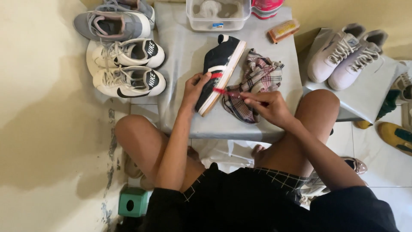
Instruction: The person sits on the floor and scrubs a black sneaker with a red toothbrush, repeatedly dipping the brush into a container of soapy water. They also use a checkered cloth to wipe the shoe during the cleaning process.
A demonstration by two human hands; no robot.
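Here, left hand (195, 86) gripping the black shoe (219, 71) on the grey surface (184, 51), toe near, heel far. Right hand (268, 107) (just beside) pinching a red brush (223, 91), tip touching the shoe's white sole.

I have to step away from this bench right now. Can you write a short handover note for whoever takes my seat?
Left hand steadies the black sneaker, tilted on its side on the grey table. Right hand holds a small red brush in a pinch grip, bristles at the white sole edge. Plaid cloth lies right of the shoe. How much sole is already brushed cannot be told; check it all round.
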